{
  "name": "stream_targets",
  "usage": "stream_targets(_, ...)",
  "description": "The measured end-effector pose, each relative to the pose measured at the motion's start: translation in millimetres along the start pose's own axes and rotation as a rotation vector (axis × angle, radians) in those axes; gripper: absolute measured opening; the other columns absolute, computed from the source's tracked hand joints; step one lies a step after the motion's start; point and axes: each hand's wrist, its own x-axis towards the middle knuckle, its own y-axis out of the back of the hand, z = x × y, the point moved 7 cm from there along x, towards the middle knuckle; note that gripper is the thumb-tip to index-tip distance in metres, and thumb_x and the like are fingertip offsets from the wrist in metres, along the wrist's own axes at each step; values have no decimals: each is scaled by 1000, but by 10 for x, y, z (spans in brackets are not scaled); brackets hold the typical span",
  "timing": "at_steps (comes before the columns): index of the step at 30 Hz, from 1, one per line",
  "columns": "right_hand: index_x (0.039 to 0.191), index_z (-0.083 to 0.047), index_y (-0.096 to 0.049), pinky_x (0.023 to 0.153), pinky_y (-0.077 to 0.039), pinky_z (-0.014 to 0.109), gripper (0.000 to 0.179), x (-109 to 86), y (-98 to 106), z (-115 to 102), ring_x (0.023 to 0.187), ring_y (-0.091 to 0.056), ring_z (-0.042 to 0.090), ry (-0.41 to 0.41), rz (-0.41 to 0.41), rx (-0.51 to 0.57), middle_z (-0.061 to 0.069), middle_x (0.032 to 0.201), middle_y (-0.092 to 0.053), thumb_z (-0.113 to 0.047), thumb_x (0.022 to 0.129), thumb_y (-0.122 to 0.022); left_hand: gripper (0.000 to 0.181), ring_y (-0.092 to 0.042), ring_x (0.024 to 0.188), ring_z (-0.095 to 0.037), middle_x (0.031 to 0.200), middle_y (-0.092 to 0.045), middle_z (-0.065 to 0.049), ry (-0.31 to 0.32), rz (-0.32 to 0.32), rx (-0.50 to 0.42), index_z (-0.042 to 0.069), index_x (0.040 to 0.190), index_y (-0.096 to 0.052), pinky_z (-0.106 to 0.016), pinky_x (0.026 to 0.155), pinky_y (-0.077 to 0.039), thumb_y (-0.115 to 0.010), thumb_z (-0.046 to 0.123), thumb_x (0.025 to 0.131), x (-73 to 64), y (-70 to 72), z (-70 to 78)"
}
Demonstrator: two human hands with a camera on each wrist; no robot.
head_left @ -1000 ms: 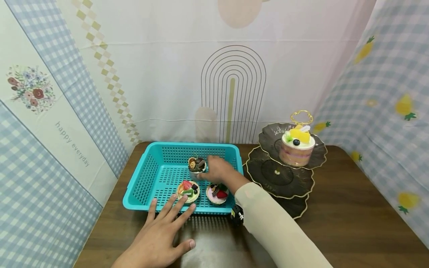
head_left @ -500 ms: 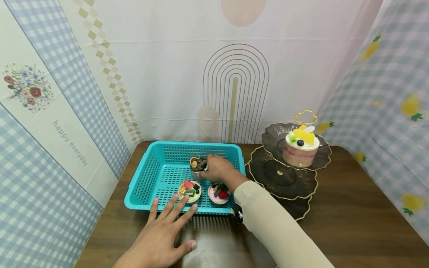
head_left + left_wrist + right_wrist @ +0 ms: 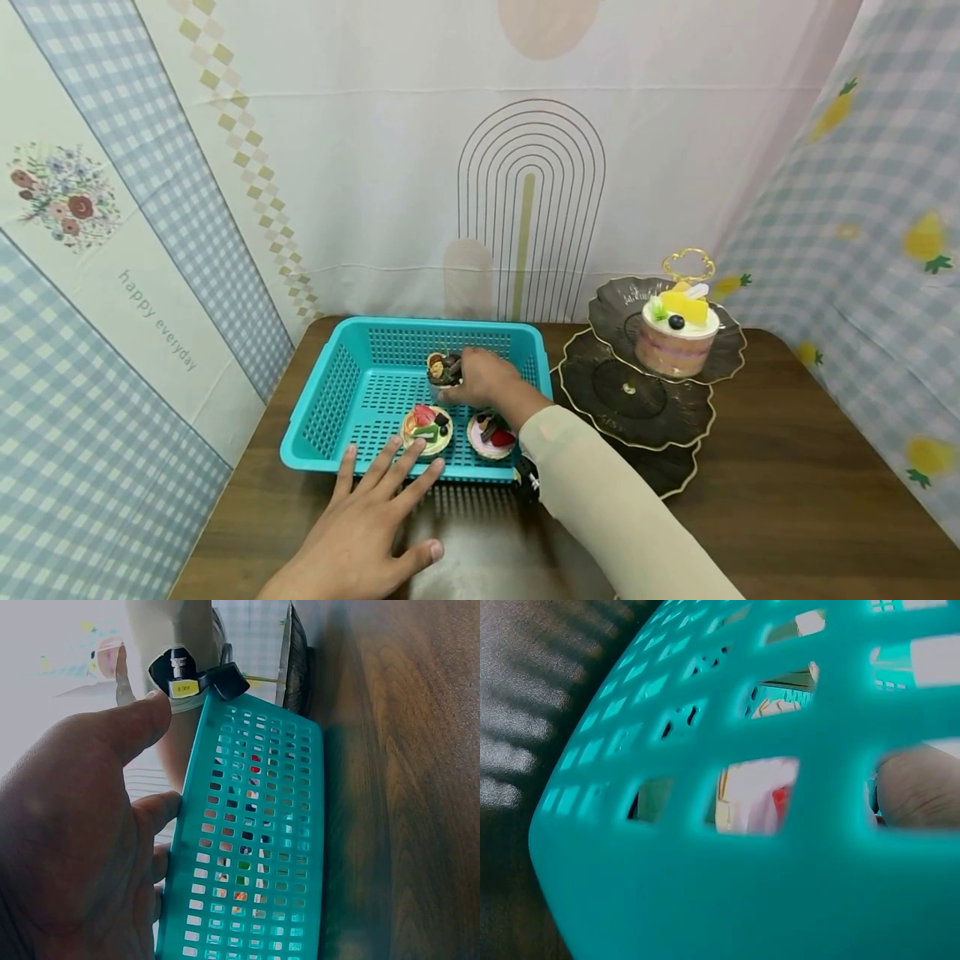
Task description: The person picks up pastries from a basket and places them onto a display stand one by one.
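A turquoise perforated basket (image 3: 322,465) sits on the table with several small toy cakes inside. My right hand (image 3: 487,377) reaches in and grips a chocolate-topped cake cup (image 3: 442,372) by its right side, thumb in front. Nearer the front stand a fruit-topped tart (image 3: 427,430) and a pink-creamed tart (image 3: 491,437) with a strawberry. My left hand (image 3: 360,521) is spread, its fingertips over the basket's front rim beside the fruit tart. In the left wrist view the left hand (image 3: 90,817) lies along the rim. The basket wall (image 3: 705,892) hides most of the right wrist view.
To the right stands a dark tiered stand (image 3: 637,400) with gold edges. An oval layered cake (image 3: 675,342) topped with yellow fruit is on its upper tier. Patterned cloths (image 3: 375,183) hang behind and at both sides of the wooden table (image 3: 810,500).
The head view has shifted slightly, so everything sits a little further right in it. Both hands keep nearly the same places, and the right hand still holds the chocolate-topped cake cup.
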Motion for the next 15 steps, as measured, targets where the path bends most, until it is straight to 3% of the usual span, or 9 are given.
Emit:
stream_targets(9, 148, -8, -51, 97, -51, 49, 82, -16, -22, 3, 127, -56, 31, -14, 0, -4, 11, 145, -55, -59, 88, -74, 81, 2, 156, -23, 171, -16, 3, 22, -29, -12, 40, 163, -25, -67, 116, 11, -38, 80, 94, -17, -25, 5)
stream_targets(15, 143, -10, -55, 89, -54, 47, 80, -17, 0, 28, 117, -62, 29, -29, 14, 27, 9, 134, -61, -60, 84, -77, 80, -6, 157, -27, 170, -17, 2, 4, -1, 13, 38, 163, -26, -69, 116, 8, -40, 77, 95, -15, -3, 11)
